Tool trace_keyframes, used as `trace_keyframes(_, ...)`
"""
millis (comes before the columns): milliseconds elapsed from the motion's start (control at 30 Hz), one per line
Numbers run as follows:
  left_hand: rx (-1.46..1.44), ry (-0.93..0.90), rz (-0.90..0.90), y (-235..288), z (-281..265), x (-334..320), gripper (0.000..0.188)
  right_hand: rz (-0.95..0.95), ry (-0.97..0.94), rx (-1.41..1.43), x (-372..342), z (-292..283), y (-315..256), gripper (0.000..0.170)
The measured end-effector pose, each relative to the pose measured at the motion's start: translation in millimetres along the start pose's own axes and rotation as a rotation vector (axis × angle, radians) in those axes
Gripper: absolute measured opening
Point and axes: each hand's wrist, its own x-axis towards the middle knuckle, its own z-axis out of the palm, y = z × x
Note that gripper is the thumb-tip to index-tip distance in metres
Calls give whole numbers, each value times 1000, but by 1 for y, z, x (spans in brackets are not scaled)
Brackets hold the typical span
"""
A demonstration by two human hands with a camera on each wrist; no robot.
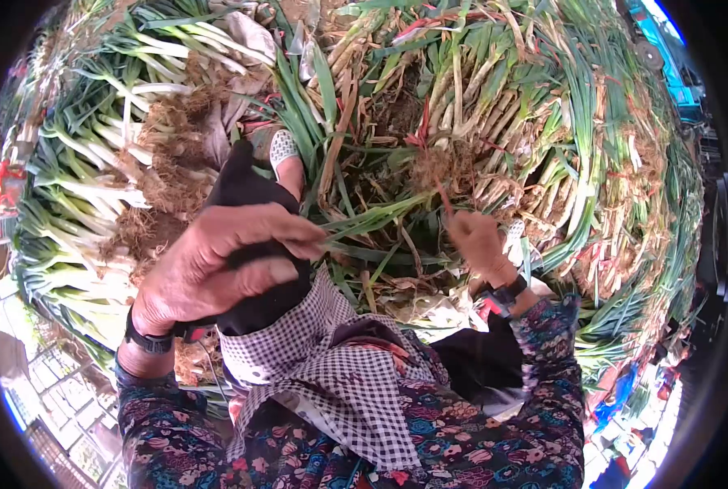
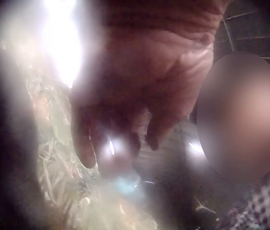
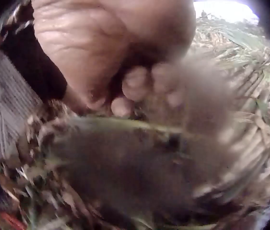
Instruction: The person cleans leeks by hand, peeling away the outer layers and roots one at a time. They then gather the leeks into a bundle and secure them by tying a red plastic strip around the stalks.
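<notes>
On the left in the head view, the left hand (image 1: 225, 265) hangs above the dark trouser leg, fingers extended, thumb apart, nothing visible between them. The left wrist view also shows this hand (image 2: 149, 72), its fingers pointing down. The right hand (image 1: 479, 244) has curled fingers and pinches a thin reddish strip (image 1: 444, 198). Between the hands lies a green-leaved stalk (image 1: 380, 213), its pale end near brown roots (image 1: 445, 167). In the right wrist view the right hand (image 3: 120, 52) is curled beside a blurred brown mass; what its fingertips touch is unclear there.
White-stemmed leeks (image 1: 95, 196) with brown roots are spread at the left. A large heap of leeks and dry stalks (image 1: 494, 114) fills the right. A patterned shoe (image 1: 283, 150) stands among leaves, and a checked cloth (image 1: 356, 391) covers the lap.
</notes>
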Motion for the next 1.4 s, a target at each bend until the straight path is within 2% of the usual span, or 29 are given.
trace_keyframes(33,-51,-39,16,-1,6,-1,32,299,222,432,1,3,-5,14)
trace_keyframes(133,-99,-102,8,-10,35,-6,32,281,227,335,0,49,53,22)
trace_keyframes(200,18,-88,32,-19,62,-10,35,-97,390,36,1,28,31,23)
trace_keyframes(233,-58,-138,-42,-14,75,-13,32,13,282,-42,-4,21,9,17)
trace_keyframes(300,-117,-180,-15,-22,103,-23,28,-134,-89,-523,-27,24,-31,24)
trace_keyframes(333,-130,-208,40,-27,111,-26,27,-227,-496,-834,-29,19,-49,39)
trace_keyframes(400,-100,-201,173,-39,126,-33,25,-245,-385,-657,2,24,-94,39)
trace_keyframes(467,-81,-147,187,-49,137,-34,25,-94,-235,-299,-71,-7,-31,40)
trace_keyframes(500,-69,-106,194,-56,139,-33,26,-21,-158,-122,-200,-35,55,41)
trace_keyframes(533,-88,-84,204,-61,151,-25,26,59,-107,49,-245,-44,153,42)
trace_keyframes(567,-8,-54,283,-65,159,-12,31,137,-39,222,-249,-62,130,43)
trace_keyframes(633,99,-26,382,-47,166,-8,37,276,129,586,-193,-66,-71,46)
trace_keyframes(700,-148,-162,560,-7,179,-14,49,187,284,616,-207,-71,-106,46)
trace_keyframes(733,-1,-70,706,-10,197,-9,58,115,411,649,-211,-74,-129,46)
trace_keyframes(800,-79,-18,851,-5,221,-10,45,173,297,1052,-230,-88,-198,46)
trace_keyframes(833,-76,3,865,-4,220,-17,45,162,286,1032,-233,-116,-178,46)
trace_keyframes(900,38,-182,735,-7,216,-31,25,-1159,242,-84,-226,-178,-114,40)
trace_keyframes(933,40,-164,747,-9,211,-41,25,-773,866,348,-218,-128,-253,48)
trace_keyframes(967,-15,20,754,-13,205,-55,21,-599,877,322,-236,-171,-186,70)
trace_keyframes(1000,-74,207,757,-17,197,-69,23,-107,1034,826,-214,-182,-258,84)
trace_keyframes(1033,-21,152,691,-18,179,-85,23,-121,1022,819,-207,-186,-255,84)
trace_keyframes(1100,249,89,623,-30,120,-113,21,-7,934,577,-177,-208,-198,54)
trace_keyframes(1133,284,270,864,-30,82,-139,14,60,896,453,-160,-226,-148,44)
trace_keyframes(1167,99,403,980,-28,42,-170,10,-202,588,511,-147,-263,-6,44)
trace_keyframes(1200,441,493,546,-20,0,-216,11,-35,648,116,-146,-216,-70,45)
trace_keyframes(1233,266,472,888,-35,-43,-265,35,108,593,-181,-141,-181,-137,42)
trace_keyframes(1267,204,395,928,-62,-50,-225,35,67,555,-261,-133,-170,-77,38)
trace_keyframes(1333,280,438,722,-46,-18,-163,37,19,388,3,-124,-125,-136,31)
trace_keyframes(1400,408,464,506,-38,20,-201,39,78,170,-28,-123,-98,-160,30)
